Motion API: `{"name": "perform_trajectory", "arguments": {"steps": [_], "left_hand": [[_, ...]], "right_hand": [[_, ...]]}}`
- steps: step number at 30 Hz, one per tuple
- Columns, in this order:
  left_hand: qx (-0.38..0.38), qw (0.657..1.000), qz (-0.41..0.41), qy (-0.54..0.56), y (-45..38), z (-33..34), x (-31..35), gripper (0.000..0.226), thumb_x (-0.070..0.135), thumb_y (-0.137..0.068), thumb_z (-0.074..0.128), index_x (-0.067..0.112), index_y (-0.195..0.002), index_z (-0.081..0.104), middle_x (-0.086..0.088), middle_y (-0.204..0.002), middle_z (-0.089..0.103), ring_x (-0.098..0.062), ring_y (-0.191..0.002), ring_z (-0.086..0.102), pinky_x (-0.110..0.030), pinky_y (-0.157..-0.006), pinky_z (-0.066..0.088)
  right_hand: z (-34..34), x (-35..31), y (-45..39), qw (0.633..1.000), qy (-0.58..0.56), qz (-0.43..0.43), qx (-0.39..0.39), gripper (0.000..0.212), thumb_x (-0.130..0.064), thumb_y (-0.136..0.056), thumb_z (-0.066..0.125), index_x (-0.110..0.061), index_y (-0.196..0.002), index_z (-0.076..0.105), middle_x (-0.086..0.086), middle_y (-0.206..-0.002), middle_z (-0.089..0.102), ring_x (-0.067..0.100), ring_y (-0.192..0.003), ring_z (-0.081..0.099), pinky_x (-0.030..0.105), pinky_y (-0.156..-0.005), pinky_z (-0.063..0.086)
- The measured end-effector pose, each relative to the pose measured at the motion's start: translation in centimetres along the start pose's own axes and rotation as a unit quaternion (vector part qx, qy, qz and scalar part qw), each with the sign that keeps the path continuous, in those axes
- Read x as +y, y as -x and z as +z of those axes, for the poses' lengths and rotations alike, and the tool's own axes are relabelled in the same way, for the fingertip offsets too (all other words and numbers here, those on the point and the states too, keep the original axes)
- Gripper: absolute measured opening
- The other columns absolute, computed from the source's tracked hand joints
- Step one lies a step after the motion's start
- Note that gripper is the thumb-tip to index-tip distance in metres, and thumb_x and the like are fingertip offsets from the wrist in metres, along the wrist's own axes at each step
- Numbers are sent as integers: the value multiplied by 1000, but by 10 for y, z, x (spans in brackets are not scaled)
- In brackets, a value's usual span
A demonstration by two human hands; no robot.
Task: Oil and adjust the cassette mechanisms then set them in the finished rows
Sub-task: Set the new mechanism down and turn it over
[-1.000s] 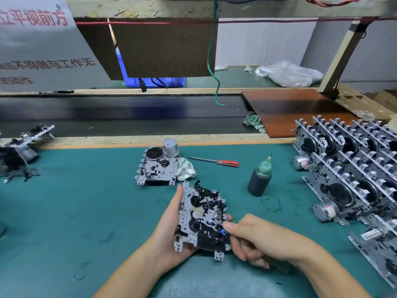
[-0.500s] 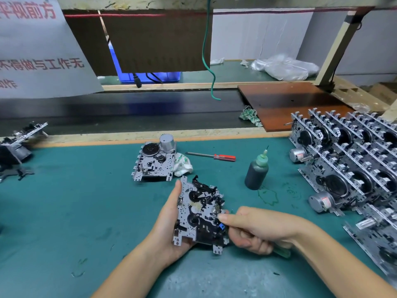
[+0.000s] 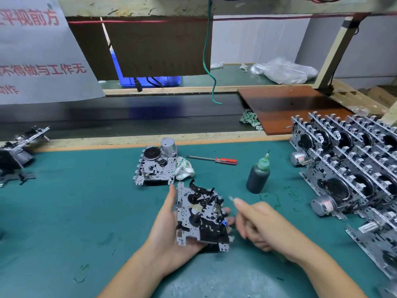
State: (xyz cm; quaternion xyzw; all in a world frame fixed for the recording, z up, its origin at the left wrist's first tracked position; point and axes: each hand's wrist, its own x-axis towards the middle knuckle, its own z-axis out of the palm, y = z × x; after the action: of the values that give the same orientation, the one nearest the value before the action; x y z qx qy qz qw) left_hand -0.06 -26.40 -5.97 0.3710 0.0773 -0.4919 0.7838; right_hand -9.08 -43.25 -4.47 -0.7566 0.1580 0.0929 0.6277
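Cassette mechanism point(image 3: 200, 216): metal plate with black parts, held tilted above the green mat point(image 3: 75, 211), in front of the oil bottle and a little to its left. Landmark for what follows: the oil bottle point(image 3: 258, 177), dark, green-capped, upright on the mat.

Finished rows point(image 3: 352, 168): many mechanisms stood on edge, right of the bottle.
Green mat: under the bottle and all items listed.
Brown board point(image 3: 290, 108): behind the bottle, to the right.
Second mechanism point(image 3: 155, 166): flat on the mat, left of the bottle; white rag point(image 3: 184, 168) touching its right side.
Left hand point(image 3: 169, 229): cradles the held mechanism from beneath, thumb on the left edge, fingertips curled round the right edge.
Right hand point(image 3: 262, 224): in front of the bottle, just right of the held mechanism, blurred; fingers curled, seemingly round a slim tool, which cannot be made out.
Screwdriver point(image 3: 214, 159): red handle, lying left of the bottle.
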Motion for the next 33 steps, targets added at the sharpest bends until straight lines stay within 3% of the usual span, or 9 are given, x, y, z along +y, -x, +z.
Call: {"name": "perform_trajectory", "arguments": {"steps": [4,8,11,17,20,22,24,26,33], "left_hand": [[-38,997,-19,65,5,0,2,97,73,-79,45,-12,-123,56,-39,-129,48,-57,-114,50,-59,-100,36],[-82,996,-41,-10,6,-7,5,91,74,-76,46,-3,-122,61,-34,-131,51,-53,-115,52,-58,-102,39],[-96,978,-65,-172,11,-8,12,86,73,-72,59,7,-126,61,-27,-130,55,-46,-116,55,-54,-101,43],[-37,948,-55,-311,13,-12,22,84,88,-59,46,7,-66,68,-10,-70,66,-22,-65,64,-28,-69,54],[-33,943,-5,-331,18,-17,28,101,85,-66,26,1,-92,74,-19,-91,72,-29,-80,70,-33,-71,57],[102,852,121,-498,25,-15,27,98,94,-61,25,12,-87,72,-3,-72,73,-20,-66,68,-31,-64,53],[196,604,227,-739,42,-14,18,92,101,-51,11,27,-72,62,8,-61,64,-6,-59,58,-26,-59,43],[169,448,234,-846,53,-16,-2,91,103,-42,0,33,-71,50,13,-65,58,-6,-63,54,-22,-55,34],[175,373,348,-842,47,-12,-22,66,89,-53,34,23,-51,28,2,-43,51,-15,-43,55,-26,-41,28]], "right_hand": [[-14,7,0,992,22,-49,116,30,-21,-101,37,-13,-75,49,2,-42,45,14,-33,35,18,-34,28],[-12,14,4,877,412,-123,214,15,-37,-97,44,-34,-106,56,-15,-84,60,6,-84,57,24,-71,43],[-8,17,7,811,525,-211,148,59,-47,-86,58,-27,-138,41,-10,-121,51,10,-114,46,28,-98,40],[-20,21,24,734,565,-343,155,50,-66,-72,52,-19,-83,68,-10,-88,64,15,-91,60,30,-97,35],[-16,35,38,745,542,-328,209,53,-70,-75,49,-19,-75,64,-10,-79,61,15,-79,60,28,-93,35],[-14,40,44,758,523,-312,232,53,-69,-79,46,-18,-74,62,-10,-77,59,15,-77,58,26,-89,35],[-9,44,46,752,536,-297,244,52,-66,-80,46,-17,-74,61,-9,-78,58,16,-75,58,27,-87,35],[-6,45,47,740,552,-291,251,50,-62,-81,46,-15,-75,61,-6,-78,58,18,-74,58,28,-86,34],[-5,39,40,715,571,-301,268,53,-60,-83,44,-13,-64,60,-3,-67,58,22,-64,56,31,-80,36]]}}
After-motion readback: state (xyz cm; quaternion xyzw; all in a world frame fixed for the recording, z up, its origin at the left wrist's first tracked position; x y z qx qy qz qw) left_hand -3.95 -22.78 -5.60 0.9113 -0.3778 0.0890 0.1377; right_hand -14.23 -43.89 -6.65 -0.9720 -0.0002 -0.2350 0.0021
